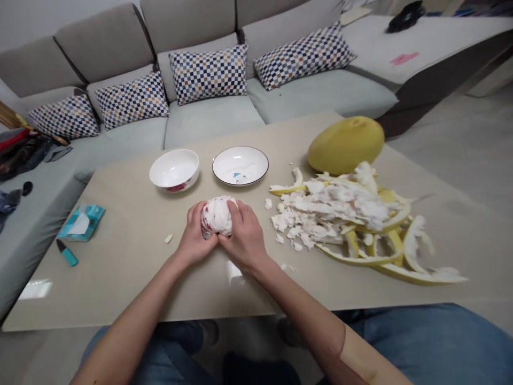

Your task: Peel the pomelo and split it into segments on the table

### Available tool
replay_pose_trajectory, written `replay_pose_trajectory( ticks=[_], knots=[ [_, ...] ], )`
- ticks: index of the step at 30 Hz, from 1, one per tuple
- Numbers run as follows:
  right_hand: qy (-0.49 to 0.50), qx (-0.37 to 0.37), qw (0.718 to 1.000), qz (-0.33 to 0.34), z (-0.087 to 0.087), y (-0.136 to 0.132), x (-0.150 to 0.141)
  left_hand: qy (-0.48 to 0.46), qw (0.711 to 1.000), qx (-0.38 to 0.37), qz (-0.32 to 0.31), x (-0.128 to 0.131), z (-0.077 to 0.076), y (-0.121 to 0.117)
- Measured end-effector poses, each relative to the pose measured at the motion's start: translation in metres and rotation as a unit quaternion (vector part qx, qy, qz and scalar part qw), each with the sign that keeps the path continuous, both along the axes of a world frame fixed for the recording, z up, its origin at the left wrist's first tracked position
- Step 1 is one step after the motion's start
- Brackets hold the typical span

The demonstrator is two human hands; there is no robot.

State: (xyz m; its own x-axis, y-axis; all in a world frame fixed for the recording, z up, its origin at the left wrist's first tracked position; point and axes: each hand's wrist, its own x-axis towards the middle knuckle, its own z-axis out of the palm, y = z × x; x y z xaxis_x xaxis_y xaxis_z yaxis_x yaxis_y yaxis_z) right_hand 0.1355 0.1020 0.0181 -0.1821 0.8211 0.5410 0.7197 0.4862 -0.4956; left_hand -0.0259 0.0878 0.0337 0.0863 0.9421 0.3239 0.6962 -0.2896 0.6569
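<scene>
A peeled pomelo [218, 214], white with pith and showing reddish patches on its left side, is held over the near middle of the table. My left hand [195, 232] wraps its left side, and my right hand [244, 230] grips it from the right. Both thumbs meet at the near face of the fruit. Just beyond stand a white bowl [175, 170] with a red pattern and a white dark-rimmed plate [240, 166] with small bits on it. To the right lies a heap of torn white pith [332, 208] and yellow rind strips [360, 261].
A whole yellow pomelo [347, 145] sits at the back right of the table [132, 289]. At the left are a teal tissue pack [82, 222] and a teal-handled knife [67, 253]. A small scrap [169, 238] lies left of my hands. A sofa [208, 123] with checkered cushions runs behind.
</scene>
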Motion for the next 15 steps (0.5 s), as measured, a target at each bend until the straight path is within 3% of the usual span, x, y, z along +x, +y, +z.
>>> replay_pose_trajectory(
  ticks=[7, 15],
  knots=[
    [0.059, -0.018, 0.998, 0.028, -0.007, 0.006, 0.003, 0.000, 1.000, -0.003, 0.000, -0.003, -0.003, 0.005],
    [0.031, -0.011, 0.999, 0.042, -0.006, 0.007, 0.003, 0.021, 0.999, -0.030, -0.002, -0.001, 0.014, 0.008]
  ],
)
